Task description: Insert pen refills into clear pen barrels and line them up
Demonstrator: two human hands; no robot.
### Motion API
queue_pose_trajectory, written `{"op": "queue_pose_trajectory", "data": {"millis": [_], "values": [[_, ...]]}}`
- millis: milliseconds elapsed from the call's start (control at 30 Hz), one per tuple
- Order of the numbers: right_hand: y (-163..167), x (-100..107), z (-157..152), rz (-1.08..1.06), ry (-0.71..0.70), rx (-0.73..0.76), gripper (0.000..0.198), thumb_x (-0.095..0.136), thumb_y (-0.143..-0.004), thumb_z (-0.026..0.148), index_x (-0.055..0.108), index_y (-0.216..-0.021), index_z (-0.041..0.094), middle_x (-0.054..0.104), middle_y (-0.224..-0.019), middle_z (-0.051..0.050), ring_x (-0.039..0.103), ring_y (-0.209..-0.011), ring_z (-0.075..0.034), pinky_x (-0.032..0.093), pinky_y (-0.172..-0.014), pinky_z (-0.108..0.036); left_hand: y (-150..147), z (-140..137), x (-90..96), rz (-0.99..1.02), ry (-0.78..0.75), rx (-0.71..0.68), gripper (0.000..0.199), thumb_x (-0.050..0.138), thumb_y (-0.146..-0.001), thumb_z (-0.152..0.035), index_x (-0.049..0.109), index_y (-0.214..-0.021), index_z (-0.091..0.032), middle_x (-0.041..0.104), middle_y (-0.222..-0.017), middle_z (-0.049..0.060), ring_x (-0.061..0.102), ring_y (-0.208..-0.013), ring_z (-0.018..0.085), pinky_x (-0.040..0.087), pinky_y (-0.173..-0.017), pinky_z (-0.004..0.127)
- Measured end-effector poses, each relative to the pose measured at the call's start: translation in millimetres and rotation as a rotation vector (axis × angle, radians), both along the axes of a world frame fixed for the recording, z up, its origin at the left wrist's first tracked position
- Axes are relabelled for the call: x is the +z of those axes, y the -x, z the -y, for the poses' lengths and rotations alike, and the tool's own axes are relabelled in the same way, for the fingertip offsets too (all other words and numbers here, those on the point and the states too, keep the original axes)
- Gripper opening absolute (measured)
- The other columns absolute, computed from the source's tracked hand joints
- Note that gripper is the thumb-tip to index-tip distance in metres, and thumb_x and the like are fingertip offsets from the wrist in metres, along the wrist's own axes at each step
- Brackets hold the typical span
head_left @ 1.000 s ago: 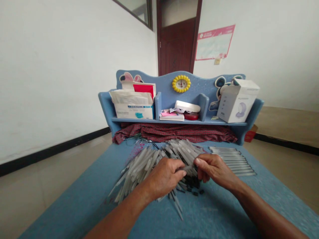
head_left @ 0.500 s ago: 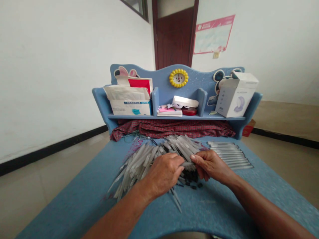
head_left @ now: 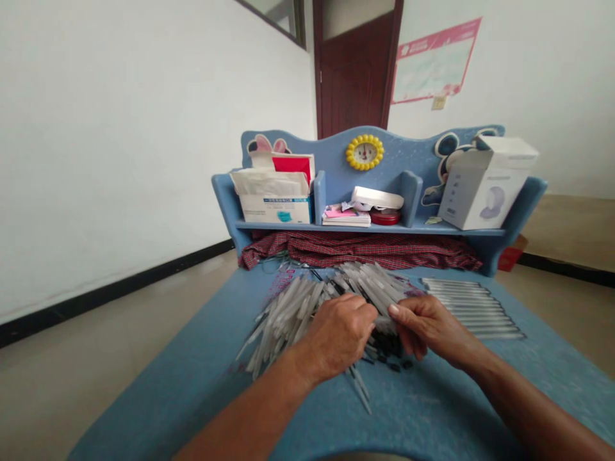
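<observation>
My left hand (head_left: pixel 343 333) is closed in a pinch over the near side of a heap of translucent pen barrels (head_left: pixel 288 314). Facing it, my right hand (head_left: pixel 427 325) pinches a translucent pen barrel (head_left: pixel 384 322) between thumb and fingers. This barrel spans the gap between both hands; its left end is hidden by my left fingers. Small black pen parts (head_left: pixel 387 346) lie on the blue table (head_left: pixel 413 416) just below the hands. To the right, several slim pens with dark ends (head_left: pixel 473 310) are laid side by side in a row.
A blue shelf (head_left: pixel 298 226) rises at the table's back, holding a mask box (head_left: pixel 273 208), papers (head_left: pixel 346 219), a red tin (head_left: pixel 385 218) and a white box (head_left: pixel 485 186). Beneath it lies a bunched checked cloth (head_left: pixel 360 250). A yellow flower-shaped clock (head_left: pixel 364 153) is mounted above.
The view has swung slightly left, so everything sits further right in the picture. Both hands keep nearly the same pinch on the pen barrel; the heap looks unchanged.
</observation>
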State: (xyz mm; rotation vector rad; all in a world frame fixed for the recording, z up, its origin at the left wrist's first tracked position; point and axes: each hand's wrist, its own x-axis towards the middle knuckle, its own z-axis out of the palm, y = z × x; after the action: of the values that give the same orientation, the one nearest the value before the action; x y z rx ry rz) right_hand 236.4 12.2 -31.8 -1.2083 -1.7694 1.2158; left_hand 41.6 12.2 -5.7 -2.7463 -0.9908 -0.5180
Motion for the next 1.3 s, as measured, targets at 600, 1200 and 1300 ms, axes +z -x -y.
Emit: {"op": "queue_pose_trajectory", "data": {"millis": [600,1200,1300], "values": [[-11,3,-10,-0.286,0.005,-0.230,0.039,0.065,-0.072,0.053,0.054,-0.061,0.017,0.061,-0.047,0.000,0.049,-0.035,-0.009,0.036,-0.036,-0.021,22,-10,21.1,0.515,-0.317,0.144,0.022,0.055,-0.085,-0.024,0.057,-0.104,-0.013,0.061,-0.102,0.012,0.056,-0.098,0.022,0.046,-0.088,0.037],[-16,2,-15,-0.332,0.010,-0.268,0.040,0.068,-0.068,0.053,0.054,-0.057,0.017,0.060,-0.046,0.000,0.048,-0.034,-0.008,0.037,-0.035,-0.020,36,-31,10.8,0.112,0.134,0.345,0.014,0.051,-0.082,-0.015,0.064,-0.076,-0.017,0.060,-0.076,0.004,0.058,-0.074,0.017,0.041,-0.068,0.026],[-17,1,-15,-0.318,0.009,-0.269,0.039,0.067,-0.069,0.053,0.054,-0.058,0.017,0.060,-0.046,0.000,0.049,-0.034,-0.009,0.036,-0.035,-0.020,39,-32,13.1,0.129,0.141,0.354,0.014,0.051,-0.081,-0.014,0.064,-0.077,-0.017,0.060,-0.077,0.004,0.058,-0.076,0.017,0.041,-0.069,0.025]]}}
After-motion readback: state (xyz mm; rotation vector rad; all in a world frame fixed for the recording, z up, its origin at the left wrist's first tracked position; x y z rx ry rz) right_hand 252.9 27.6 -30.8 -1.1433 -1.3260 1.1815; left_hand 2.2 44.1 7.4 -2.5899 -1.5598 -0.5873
